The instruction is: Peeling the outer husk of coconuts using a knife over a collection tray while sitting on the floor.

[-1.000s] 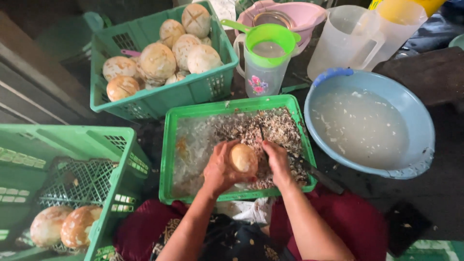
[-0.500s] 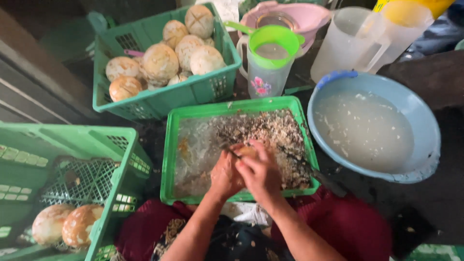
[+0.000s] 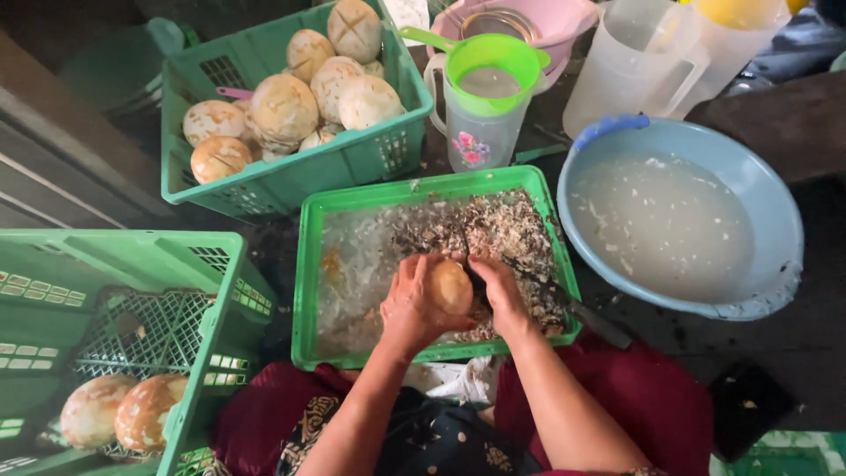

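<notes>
Since half a second ago the right hand (image 3: 498, 295) slid off the peeled coconut (image 3: 450, 286), baring it; left hand (image 3: 412, 304) cups it, right closed on a knife, over the green tray's (image 3: 308, 291) near edge. Risk: wet husk slips, blade nicks fingers, shavings (image 3: 493, 234) spill.

Tray's left half (image 3: 352, 264) seems open; shavings (image 3: 493, 238) crowd right.

Bare forearms, no sleeves, no rings or bands on left hand (image 3: 412, 304) or right hand (image 3: 499, 295). Dark maroon garment over lap, black patterned cloth between knees.
</notes>
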